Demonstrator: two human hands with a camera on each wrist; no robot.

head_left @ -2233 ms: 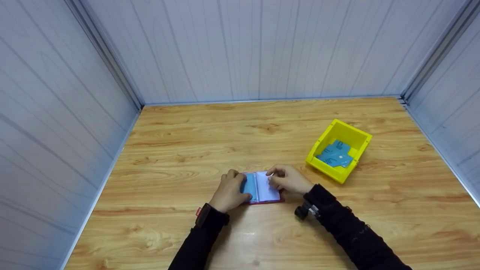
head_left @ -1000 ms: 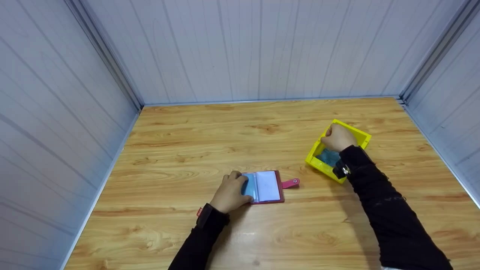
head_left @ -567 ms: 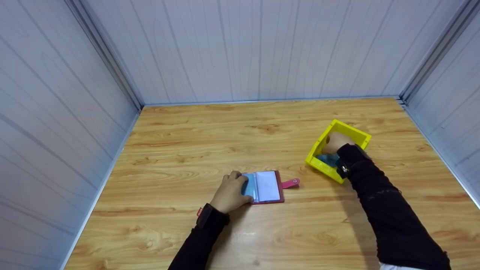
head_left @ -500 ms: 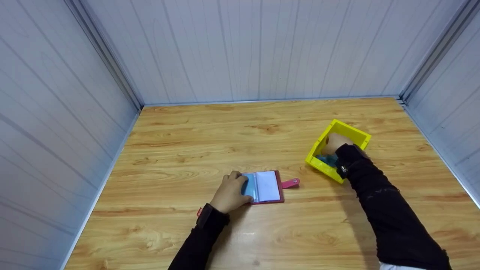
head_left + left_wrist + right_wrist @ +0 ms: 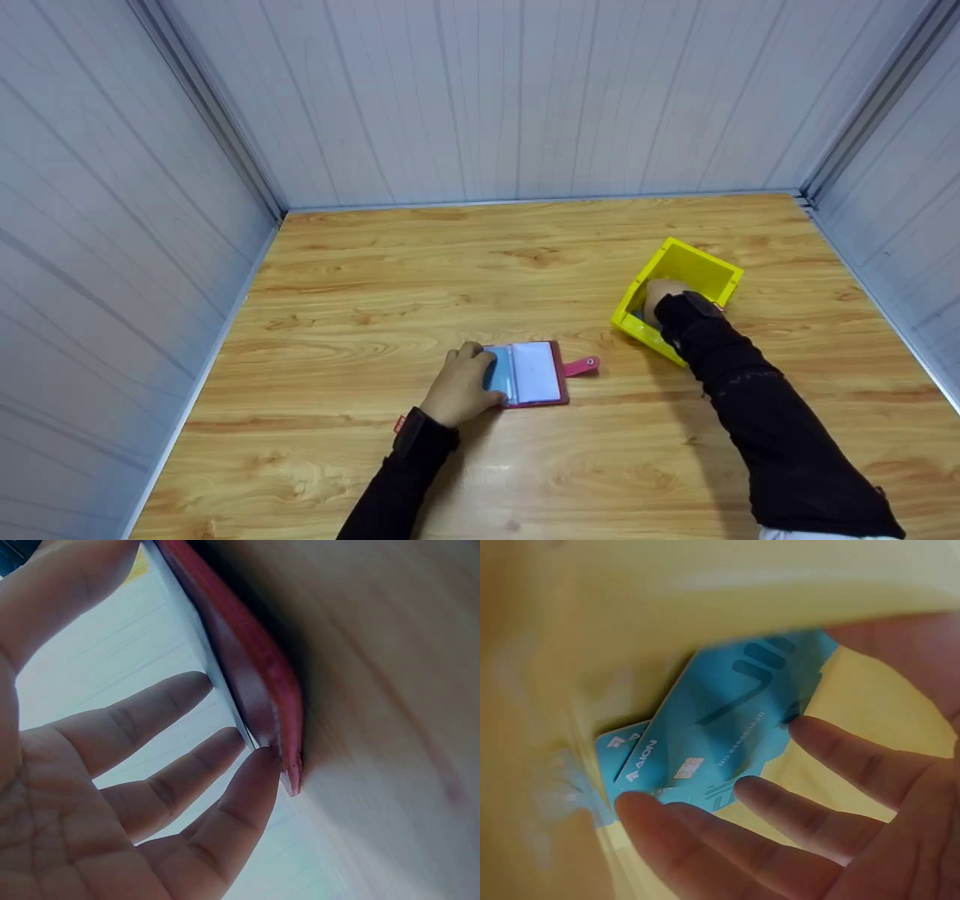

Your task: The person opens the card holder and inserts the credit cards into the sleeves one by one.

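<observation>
A small red card holder (image 5: pixel 564 397) lies spread on the table with a light blue card (image 5: pixel 501 375) in its left sleeve and a white page (image 5: pixel 537 373) on the right. My left hand (image 5: pixel 457 384) holds its left side, thumb at the near edge. In the left wrist view, fingertips (image 5: pixel 201 684) touch the edges of the sleeves and cover. My right hand (image 5: pixel 663 294) reaches into a yellow bin (image 5: pixel 701 264). Inside, several blue cards (image 5: pixel 727 712) lie overlapping. Its extended fingers (image 5: pixel 832 757) touch their edges; part of the thumb is hidden behind the bin wall.
A pink strap (image 5: pixel 581 366) with a snap sticks out to the right of the holder. The wooden table (image 5: pixel 390 277) meets pale panelled walls (image 5: pixel 480 97) at the back and both sides. The bin stands to the right, beyond the holder.
My right hand has left the holder's right page and gone into the yellow bin, sinking lower and slightly toward its near left side. My left hand stays on the holder.
</observation>
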